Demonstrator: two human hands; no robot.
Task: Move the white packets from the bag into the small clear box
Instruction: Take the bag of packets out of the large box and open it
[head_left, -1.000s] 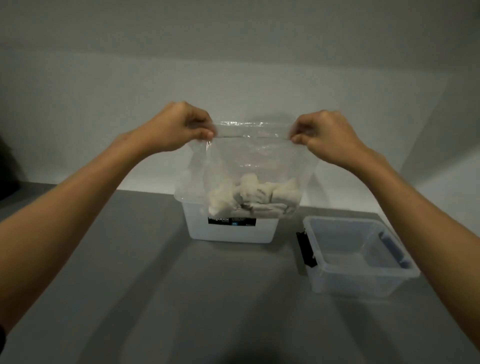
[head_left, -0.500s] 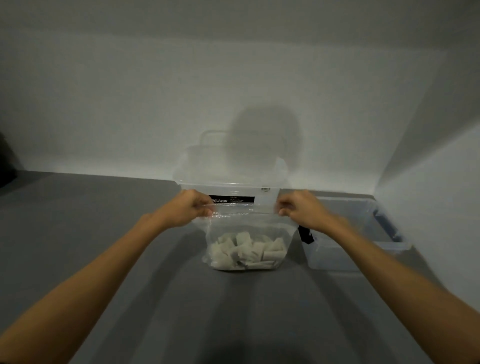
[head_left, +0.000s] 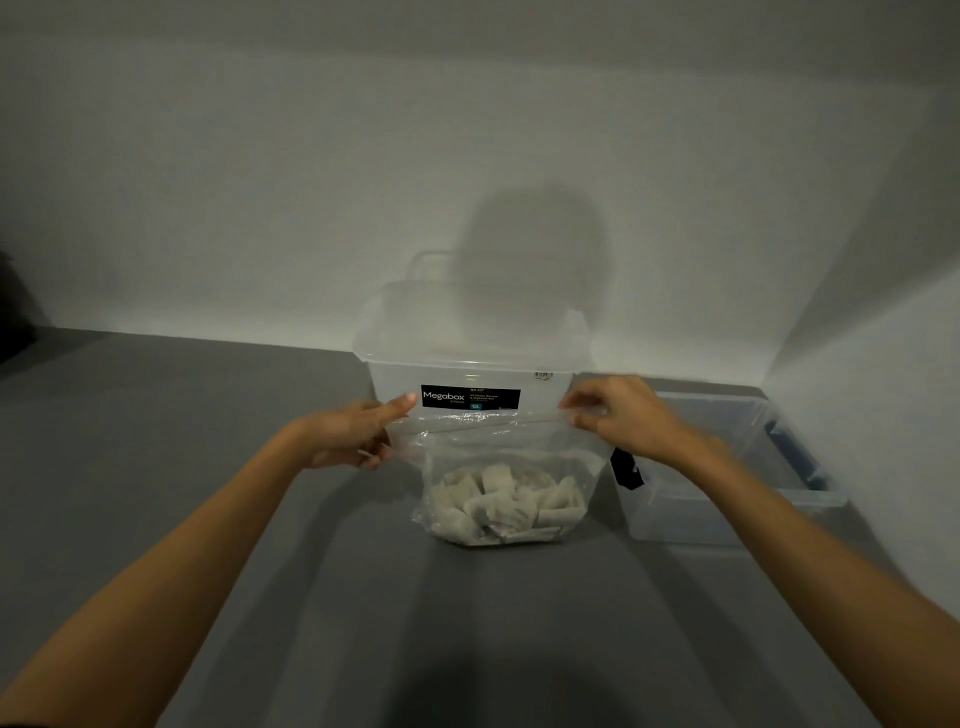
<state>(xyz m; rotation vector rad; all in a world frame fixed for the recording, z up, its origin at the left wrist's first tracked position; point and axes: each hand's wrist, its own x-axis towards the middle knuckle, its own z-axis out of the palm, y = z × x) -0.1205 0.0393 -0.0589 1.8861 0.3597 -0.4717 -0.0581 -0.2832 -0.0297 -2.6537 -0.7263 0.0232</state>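
A clear plastic bag stands on the grey table, in front of the large box. Several white packets lie heaped in its bottom. My left hand is at the bag's top left corner, its index finger stretched out against the plastic. My right hand pinches the bag's top right corner between thumb and fingers. The small clear box sits to the right of the bag, partly behind my right wrist, and nothing shows inside it.
A large translucent box labelled Megabox stands right behind the bag, against the white wall. The small box has a black latch and a blue handle. The grey table stretches left and toward me.
Both hands brought the bag down from in front of the large box onto the table. The left hand's fingers have since straightened at the bag's corner.
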